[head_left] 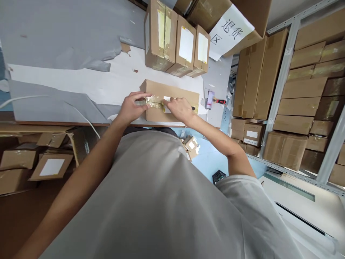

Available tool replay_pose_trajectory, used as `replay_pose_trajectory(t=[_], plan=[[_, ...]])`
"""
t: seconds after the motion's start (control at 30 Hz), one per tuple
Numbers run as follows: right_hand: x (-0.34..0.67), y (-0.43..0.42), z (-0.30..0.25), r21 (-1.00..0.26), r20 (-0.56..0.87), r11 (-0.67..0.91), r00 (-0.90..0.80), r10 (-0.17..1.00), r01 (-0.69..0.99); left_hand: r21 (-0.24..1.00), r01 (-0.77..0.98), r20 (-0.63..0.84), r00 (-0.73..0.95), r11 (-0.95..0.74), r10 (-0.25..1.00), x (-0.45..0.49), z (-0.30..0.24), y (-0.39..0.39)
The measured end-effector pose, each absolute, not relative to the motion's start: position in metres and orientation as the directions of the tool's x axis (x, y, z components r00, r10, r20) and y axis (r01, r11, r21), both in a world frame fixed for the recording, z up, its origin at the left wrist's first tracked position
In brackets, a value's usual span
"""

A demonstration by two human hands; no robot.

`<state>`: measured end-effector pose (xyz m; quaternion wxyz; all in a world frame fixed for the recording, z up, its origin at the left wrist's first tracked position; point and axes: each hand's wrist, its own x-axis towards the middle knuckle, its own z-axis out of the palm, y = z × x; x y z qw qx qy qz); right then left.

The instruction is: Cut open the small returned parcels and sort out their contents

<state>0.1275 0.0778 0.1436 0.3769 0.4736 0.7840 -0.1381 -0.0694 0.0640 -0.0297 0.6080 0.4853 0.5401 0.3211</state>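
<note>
Cardboard box (159, 114) lies on the desk (81, 32) at my 12 o'clock, tape (155, 103) laid, flaps apparently not yet lifted. My left hand (134, 107) touches its 9 o'clock end, fingers spread; my right hand (180, 109) clasps a mostly hidden, dark-ended tool (193, 108).

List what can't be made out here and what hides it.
All in the head view:
Dark-ended object in the right hand: mostly covered by that hand.
White label on the box: partly behind the same hand.
Box contents: inside cardboard.
Pale item by the red-handled tool: pixelated.
Far-right box: edge-cropped.
</note>
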Motion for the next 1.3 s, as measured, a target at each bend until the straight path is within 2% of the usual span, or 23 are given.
replay_pose_trajectory(t=[0.17, 0.3, 0.37, 0.63, 0.77, 0.93, 1.1, 1.2, 1.3], plan=[[0.199, 0.074, 0.145, 0.156, -0.725, 0.453, -0.21, 0.656, 0.878, 0.915, 0.141, -0.396, 0.142, 0.377, 0.907, -0.068, -0.015, 0.063], [0.281, 0.066, 0.151, 0.236, -0.745, 0.369, -0.076, 0.662, 0.899, 0.882, 0.111, -0.466, 0.058, 0.458, 0.883, -0.062, 0.001, 0.062], [0.313, 0.06, 0.153, 0.241, -0.742, 0.37, -0.075, 0.666, 0.897, 0.865, 0.098, -0.494, 0.001, 0.492, 0.869, -0.056, 0.008, 0.062], [0.356, 0.056, 0.136, 0.087, -0.715, 0.421, -0.237, 0.657, 0.903, 0.796, 0.2, -0.537, -0.201, 0.571, 0.819, -0.041, 0.022, 0.063], [0.375, 0.055, 0.117, 0.017, -0.672, 0.422, -0.303, 0.676, 0.906, 0.793, 0.249, -0.491, -0.278, 0.556, 0.825, -0.028, 0.024, 0.066], [0.403, 0.045, 0.076, -0.142, -0.588, 0.366, -0.376, 0.716, 0.92, 0.753, 0.415, -0.344, -0.414, 0.511, 0.843, -0.005, 0.016, 0.068], [0.415, 0.029, 0.014, -0.403, -0.444, 0.234, -0.412, 0.795, 0.885, 0.733, 0.541, -0.223, -0.381, 0.412, 0.897, 0.006, 0.009, 0.063], [0.411, 0.015, -0.015, -0.566, -0.352, 0.126, -0.377, 0.857, 0.815, 0.749, 0.538, -0.212, -0.359, 0.387, 0.909, 0.004, 0.008, 0.061], [0.402, -0.004, -0.03, -0.681, -0.291, -0.026, -0.237, 0.927, 0.732, 0.736, 0.54, -0.21, -0.391, 0.409, 0.896, -0.004, 0.01, 0.062]])
